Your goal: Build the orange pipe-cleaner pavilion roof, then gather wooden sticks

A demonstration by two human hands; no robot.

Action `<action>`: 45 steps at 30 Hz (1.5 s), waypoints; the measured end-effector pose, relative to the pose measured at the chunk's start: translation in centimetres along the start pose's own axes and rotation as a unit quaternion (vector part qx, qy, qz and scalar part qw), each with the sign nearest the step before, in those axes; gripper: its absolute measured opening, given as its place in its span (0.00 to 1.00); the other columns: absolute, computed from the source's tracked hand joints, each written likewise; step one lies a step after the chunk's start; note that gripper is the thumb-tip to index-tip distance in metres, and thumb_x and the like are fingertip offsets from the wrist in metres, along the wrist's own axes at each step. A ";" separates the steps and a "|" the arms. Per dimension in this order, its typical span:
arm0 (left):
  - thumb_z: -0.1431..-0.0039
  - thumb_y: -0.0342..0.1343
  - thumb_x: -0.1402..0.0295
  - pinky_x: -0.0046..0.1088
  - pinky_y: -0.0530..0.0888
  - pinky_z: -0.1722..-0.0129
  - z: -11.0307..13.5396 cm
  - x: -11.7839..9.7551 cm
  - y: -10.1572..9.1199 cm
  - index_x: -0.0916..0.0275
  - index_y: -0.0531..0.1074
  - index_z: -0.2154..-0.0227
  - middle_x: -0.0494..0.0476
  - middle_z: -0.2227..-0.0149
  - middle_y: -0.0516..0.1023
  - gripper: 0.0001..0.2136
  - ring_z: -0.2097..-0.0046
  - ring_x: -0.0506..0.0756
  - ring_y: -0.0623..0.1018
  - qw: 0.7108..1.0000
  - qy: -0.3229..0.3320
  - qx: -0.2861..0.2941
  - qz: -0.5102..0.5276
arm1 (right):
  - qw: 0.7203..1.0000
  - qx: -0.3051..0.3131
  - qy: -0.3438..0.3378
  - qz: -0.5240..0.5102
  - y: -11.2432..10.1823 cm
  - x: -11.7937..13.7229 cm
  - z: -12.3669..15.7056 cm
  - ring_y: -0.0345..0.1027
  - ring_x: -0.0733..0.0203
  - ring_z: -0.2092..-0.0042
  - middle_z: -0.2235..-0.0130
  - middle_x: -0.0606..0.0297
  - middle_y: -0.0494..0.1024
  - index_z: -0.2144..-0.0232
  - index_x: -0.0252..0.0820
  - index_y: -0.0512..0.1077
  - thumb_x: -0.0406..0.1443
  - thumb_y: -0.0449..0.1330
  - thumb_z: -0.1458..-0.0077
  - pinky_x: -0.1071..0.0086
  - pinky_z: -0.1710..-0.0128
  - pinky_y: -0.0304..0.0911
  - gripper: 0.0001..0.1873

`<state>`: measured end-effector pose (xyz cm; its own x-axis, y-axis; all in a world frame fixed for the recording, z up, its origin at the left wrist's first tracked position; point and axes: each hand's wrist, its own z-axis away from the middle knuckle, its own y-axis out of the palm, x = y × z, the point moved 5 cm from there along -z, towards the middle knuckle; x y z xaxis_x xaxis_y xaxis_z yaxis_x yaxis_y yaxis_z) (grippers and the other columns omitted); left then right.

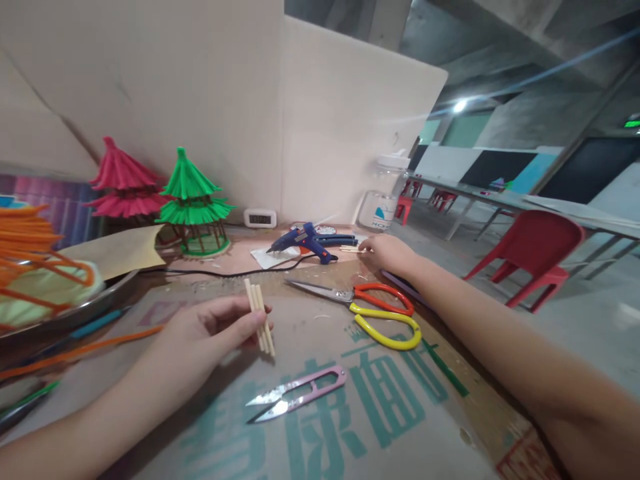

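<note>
My left hand [220, 327] pinches a small bundle of short pale wooden sticks [260, 320] between thumb and fingers, above the printed sheet. My right hand [387, 255] is stretched to the back right of the table, its fingers closed on the ends of a few more wooden sticks [349, 249]. Beside those sticks lies a blue hot glue gun [310, 240], its nozzle over a white scrap. Scissors [360, 300] with one red and one yellow handle rest between my hands. Nearer to me lie pink thread snips [300, 393], blades apart.
Green [195, 207] and pink [125, 187] fuzzy-stem pavilion models stand at the back left, near a small digital clock [260, 218]. An orange model [30, 260] sits in a metal tray at left. A clear bottle [383, 193] stands behind my right hand. A black cord [225, 273] crosses the table.
</note>
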<state>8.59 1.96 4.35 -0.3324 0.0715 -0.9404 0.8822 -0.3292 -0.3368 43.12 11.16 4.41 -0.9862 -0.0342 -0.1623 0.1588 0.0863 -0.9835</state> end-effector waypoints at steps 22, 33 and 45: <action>0.46 0.64 0.51 0.26 0.75 0.69 0.0 0.5 0.2 0.61 0.82 0.70 0.55 0.71 0.84 0.16 0.69 0.55 0.81 0.999 0.045 0.009 0.008 | 0.795 0.059 -0.100 -0.596 -3.5 7.6 5.7 0.68 0.65 0.79 0.77 0.74 0.79 0.46 0.44 0.67 0.34 0.60 0.39 0.74 0.76 0.63 0.19; 0.41 0.59 0.53 0.30 0.76 0.64 0.5 0.1 0.0 0.61 0.77 0.70 0.55 0.69 0.83 0.15 0.65 0.57 0.81 0.998 0.067 -0.004 -0.016 | 0.578 0.183 -0.102 -0.788 -1.7 18.1 8.9 0.57 0.71 0.82 0.81 0.72 0.73 0.67 0.39 0.77 0.56 0.72 0.47 0.74 0.82 0.49 0.26; 0.42 0.60 0.55 0.28 0.77 0.66 0.7 -0.4 0.2 0.60 0.78 0.72 0.54 0.70 0.83 0.14 0.67 0.55 0.81 0.998 0.064 0.002 -0.007 | 0.641 0.151 -0.089 -0.747 -1.6 17.8 9.5 0.55 0.69 0.79 0.82 0.75 0.65 0.69 0.41 0.79 0.57 0.71 0.48 0.72 0.78 0.46 0.25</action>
<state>8.71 1.19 4.68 -0.2995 0.1957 -0.9338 0.8761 -0.3311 -0.3504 25.82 0.95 2.30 -0.0316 0.0309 0.9990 -0.9286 -0.3706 -0.0179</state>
